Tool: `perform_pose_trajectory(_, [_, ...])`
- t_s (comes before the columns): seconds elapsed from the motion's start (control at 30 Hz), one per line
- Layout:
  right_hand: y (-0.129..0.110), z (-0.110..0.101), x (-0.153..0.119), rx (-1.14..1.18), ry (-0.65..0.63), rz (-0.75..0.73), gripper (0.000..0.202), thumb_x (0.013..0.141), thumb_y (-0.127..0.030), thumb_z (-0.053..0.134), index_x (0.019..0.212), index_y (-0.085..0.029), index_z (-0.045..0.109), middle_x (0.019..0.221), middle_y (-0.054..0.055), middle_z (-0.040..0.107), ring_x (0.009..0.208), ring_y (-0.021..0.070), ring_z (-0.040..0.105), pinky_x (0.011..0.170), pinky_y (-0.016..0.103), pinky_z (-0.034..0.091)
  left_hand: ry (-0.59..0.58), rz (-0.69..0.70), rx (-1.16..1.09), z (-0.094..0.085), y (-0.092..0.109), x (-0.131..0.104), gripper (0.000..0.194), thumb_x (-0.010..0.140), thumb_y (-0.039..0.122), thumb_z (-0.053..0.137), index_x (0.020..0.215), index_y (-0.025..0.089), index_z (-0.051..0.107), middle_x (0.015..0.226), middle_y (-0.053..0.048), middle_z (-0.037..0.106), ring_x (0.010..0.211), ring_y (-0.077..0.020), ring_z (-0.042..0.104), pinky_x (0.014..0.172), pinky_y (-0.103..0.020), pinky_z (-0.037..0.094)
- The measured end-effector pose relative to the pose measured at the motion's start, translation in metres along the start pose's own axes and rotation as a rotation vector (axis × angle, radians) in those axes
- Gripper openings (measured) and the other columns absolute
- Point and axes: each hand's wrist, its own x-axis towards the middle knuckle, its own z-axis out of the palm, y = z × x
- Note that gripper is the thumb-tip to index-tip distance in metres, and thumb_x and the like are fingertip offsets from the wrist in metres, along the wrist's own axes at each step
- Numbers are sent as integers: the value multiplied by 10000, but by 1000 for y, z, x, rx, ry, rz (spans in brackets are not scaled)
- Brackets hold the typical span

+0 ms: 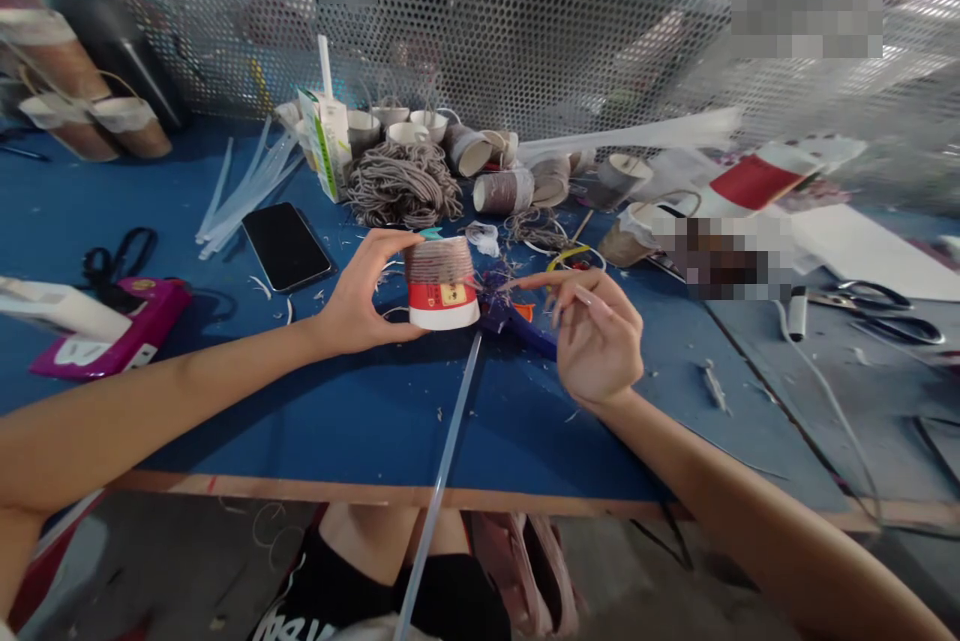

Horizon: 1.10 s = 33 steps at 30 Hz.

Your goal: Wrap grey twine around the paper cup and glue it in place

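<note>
**Part-wound cup [444,295] in the left fingers [388,241], right fingers [574,279] near the glue gun [534,336]**

The step in hand looks like winding and gluing cord onto the cup. The cup is held mouth down, its narrow end uppermost; wound cord [439,263] covers that upper part, while the red printed band and white rim below it are bare. Another turn would, I judge, call for the left fingers to steady the cup and rotate it little by little, and for the right fingers to lay cord snugly against the wound rows, staying clear of the glue gun.

The cup lies within the left fingers, which curve firmly round its left side, one along the top edge and the thumb by the lower rim. It is left of the right fingers and apart from them. Those are loosely bent, the index pointing towards the cup; whether they pinch a strand, I cannot tell.

Between the two sets of fingers, the glue gun rests on the bench [337,431], its clear glue stick [442,481] reaching towards the person. Beyond the left fingers sit a heap of cord [405,183] and several wound cups [504,191]; a phone [285,246] lies to their left.
</note>
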Motion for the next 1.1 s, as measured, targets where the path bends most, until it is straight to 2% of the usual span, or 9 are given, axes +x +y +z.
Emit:
perform_pose_trajectory(0.1, [-5,-1,-2,15,-49,-35,160,859,-308,486,715,-239,493,913,60,730,856,276,664,846,473,441,6,-34,-58,2,-4,-2,755,723,486,804,1346,243,453,1249,-128,533,1149,-270,587,976,-468,547])
perform_pose_trajectory(0.23, [-12,-4,-8,-134,-351,-12,247,880,-420,487,708,-242,482,1041,66,755,941,292,582,907,511,392,-13,-35,-115,4,-4,-4,758,718,481,815,1337,253,440,1279,-135,500,1207,-279,575,1007,-465,548])
perform_pose_trajectory(0.3, [-12,-5,-10,-175,-421,18,282,895,-463,466,717,-244,482,1050,76,753,961,296,557,914,523,393,-11,-41,-154,5,-4,-4,726,745,500,789,1328,265,426,1293,-134,484,1243,-280,564,1039,-467,534])
perform_pose_trajectory(0.47, [-2,-5,-6,-90,-186,-58,153,896,-349,483,795,-244,438,981,66,684,896,244,609,833,449,455,18,-33,-186,9,-6,-5,684,819,559,697,1340,293,342,1335,-127,442,1331,-270,509,1094,-465,493])
perform_pose_trajectory(0.6, [-1,-11,4,-521,-217,-154,281,787,-320,608,994,-244,432,1071,98,569,955,249,556,845,449,472,-3,-91,9,6,-8,-5,833,788,583,714,1427,283,271,1357,-136,429,1295,-300,506,1089,-516,481])
perform_pose_trajectory(0.73, [-9,-17,10,-951,-423,79,418,751,-426,619,1023,-174,428,1124,185,488,1108,364,505,939,574,449,-23,-284,236,2,-9,-4,819,739,495,762,1414,237,377,1280,-137,487,1238,-349,506,1065,-590,465])
perform_pose_trajectory(0.83, [-16,-19,9,-1089,-551,287,460,707,-465,645,982,-161,435,1047,160,469,1068,381,516,906,585,475,-6,-417,203,2,-12,-5,860,704,446,776,1410,212,344,1330,-159,449,1274,-371,501,1066,-600,462])
perform_pose_trajectory(0.97, [-19,-17,4,-1187,-652,322,350,650,-269,639,922,-171,440,980,116,448,921,306,551,755,466,520,-92,-424,-50,5,-15,-7,806,744,391,741,1380,223,276,1327,-163,449,1160,-307,610,953,-521,562])
perform_pose_trajectory(1.1, [-14,-14,4,-1275,-636,349,263,700,-174,529,951,-150,451,1032,136,460,644,159,506,561,343,436,-146,-413,-118,6,-17,-7,794,732,427,762,1341,228,292,1320,-155,471,1210,-312,588,1027,-543,515])
